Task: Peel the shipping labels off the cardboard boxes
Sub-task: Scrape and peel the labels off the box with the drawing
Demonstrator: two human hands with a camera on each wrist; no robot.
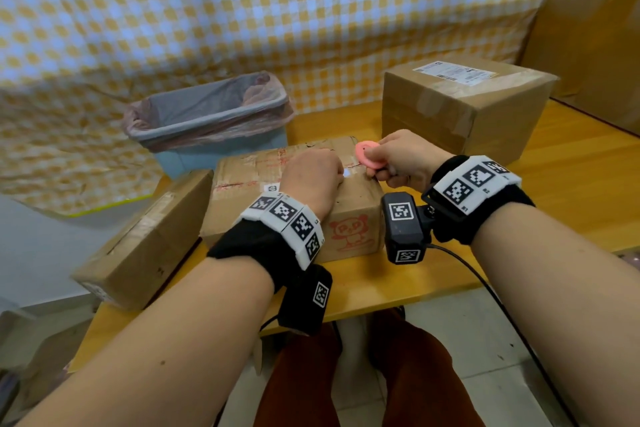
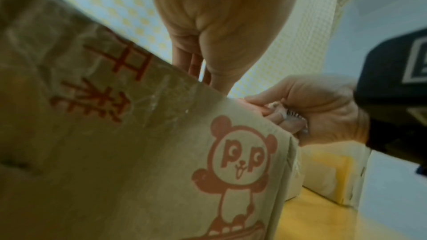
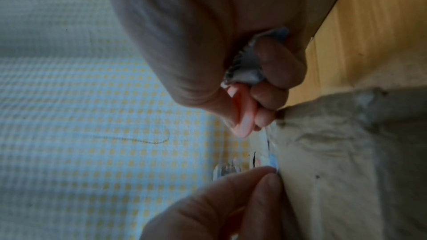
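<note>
Head view. The panda box [image 1: 291, 198], brown cardboard taped over, is set on the yellow table [image 1: 554, 184]; a red panda figure with "P" eyes is printed on its near side, and red lettering, not readable here, is seen on its top. The left hand [image 1: 311, 177] is laid on the box top with fingers curled at a white label remnant [image 1: 348, 173]. Just right of it, the right hand [image 1: 398, 158] is closed round a pink round tool [image 1: 369, 154]. Behind and right of the panda box, a larger box [image 1: 464, 104] bears an intact white shipping label [image 1: 455, 72], its print too small to read. Left of the panda box a third box [image 1: 138, 246] lies tilted over the table edge. Behind it stands a blue bin [image 1: 211, 128] with a pink liner.

Left wrist view. Large red characters are seen above the panda print. Crumpled label scraps [image 2: 289, 114] with barcode lines are gripped in the right hand.

Right wrist view. The label edge is pinched between left fingertips [image 3: 265, 176].
</note>
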